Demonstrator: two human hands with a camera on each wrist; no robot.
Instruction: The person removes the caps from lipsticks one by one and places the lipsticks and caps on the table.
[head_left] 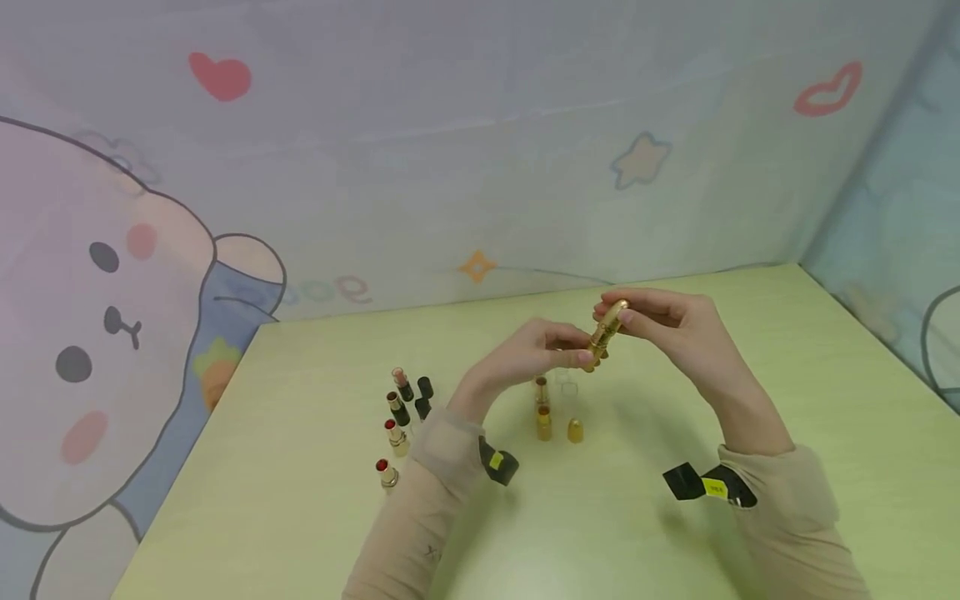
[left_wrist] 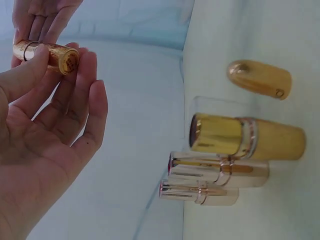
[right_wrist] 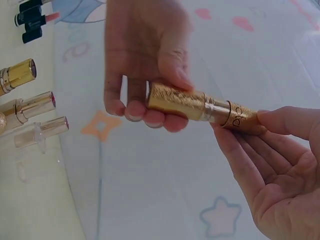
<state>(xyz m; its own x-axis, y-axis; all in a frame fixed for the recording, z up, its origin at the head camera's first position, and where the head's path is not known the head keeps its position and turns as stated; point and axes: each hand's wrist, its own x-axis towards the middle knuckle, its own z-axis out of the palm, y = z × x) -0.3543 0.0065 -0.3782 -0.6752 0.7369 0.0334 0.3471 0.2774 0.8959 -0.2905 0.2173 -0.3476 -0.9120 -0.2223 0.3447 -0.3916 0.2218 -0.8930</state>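
Both hands hold one gold lipstick tube [head_left: 606, 335] in the air above the table. My left hand [head_left: 536, 352] pinches its textured base [right_wrist: 175, 101] between thumb and fingers. The right hand [head_left: 681, 327] grips the rounded, lettered cap [right_wrist: 242, 119] at the other end. A shiny band [right_wrist: 215, 110] shows between base and cap in the right wrist view. Below the hands stand uncapped lipsticks, among them a thick gold one [left_wrist: 245, 137] and a slimmer pale gold one [left_wrist: 220, 169]. A loose gold bullet-shaped cap [left_wrist: 260, 79] stands beside them.
Left of the left forearm is a row of uncapped lipsticks, a red one [head_left: 386, 472] nearest and a pinkish one [head_left: 402, 383] farthest. Black caps [head_left: 425, 387] stand next to them. A clear cap [head_left: 569, 389] is behind the gold one. A printed cloth [head_left: 420, 167] hangs behind the table [head_left: 300, 450].
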